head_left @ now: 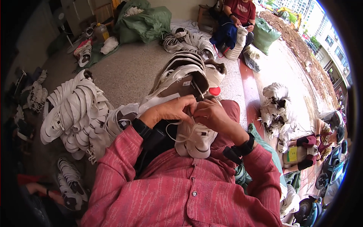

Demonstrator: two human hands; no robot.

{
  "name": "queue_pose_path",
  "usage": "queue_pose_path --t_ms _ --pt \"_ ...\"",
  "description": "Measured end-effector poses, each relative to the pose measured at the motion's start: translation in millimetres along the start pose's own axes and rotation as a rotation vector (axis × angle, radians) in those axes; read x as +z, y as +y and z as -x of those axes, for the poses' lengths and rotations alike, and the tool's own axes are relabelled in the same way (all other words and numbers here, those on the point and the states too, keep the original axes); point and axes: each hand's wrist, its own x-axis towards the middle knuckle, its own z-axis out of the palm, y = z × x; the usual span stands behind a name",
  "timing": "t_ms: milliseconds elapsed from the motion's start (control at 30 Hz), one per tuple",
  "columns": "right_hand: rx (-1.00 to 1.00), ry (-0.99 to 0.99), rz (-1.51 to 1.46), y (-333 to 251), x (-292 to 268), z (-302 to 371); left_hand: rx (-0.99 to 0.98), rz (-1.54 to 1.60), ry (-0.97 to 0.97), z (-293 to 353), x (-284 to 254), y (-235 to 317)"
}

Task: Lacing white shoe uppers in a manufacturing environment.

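Note:
A white sneaker (200,143) rests in my lap with its heel toward me. Loose white shoelace (184,130) loops over its left side. Both my hands meet over the shoe's upper part. My left hand (174,109) is closed, thumb and fingers pinching at the lace. Fingers bent, my right hand (212,114) is pressed in close beside it and also grips lace; a strand sticks up above it. What lies between the fingertips is partly hidden. Just beyond stands a row of nested beige-white sneakers (181,75), with a round red object (214,91) next to it.
Stacked sneakers (72,109) pile up at my left, and more shoes (278,106) stand at the right. Green sacks (145,24) lie at the back. One person (239,15) handles shoes at the back; another (321,143) sits at the right near parked scooters (334,162).

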Motion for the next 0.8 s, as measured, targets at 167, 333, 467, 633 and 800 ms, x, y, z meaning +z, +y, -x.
queue_pose_path --t_ms 167,333,467,633,800 --pt "-0.109 -0.059 0.293 -1 -12 -4 -0.158 0.268 0.057 3 7 13" --pt "0.56 -0.006 0.109 27 -79 11 -0.136 -0.022 0.136 7 13 39" --pt "0.761 0.046 -1.207 5 -63 15 -0.099 -0.699 0.198 -3 40 52" --pt "0.547 0.311 -1.926 19 -26 20 -0.132 -0.564 0.353 -4 42 51" --pt "0.576 0.389 -2.092 44 -16 37 -0.137 -0.388 0.328 1 44 56"
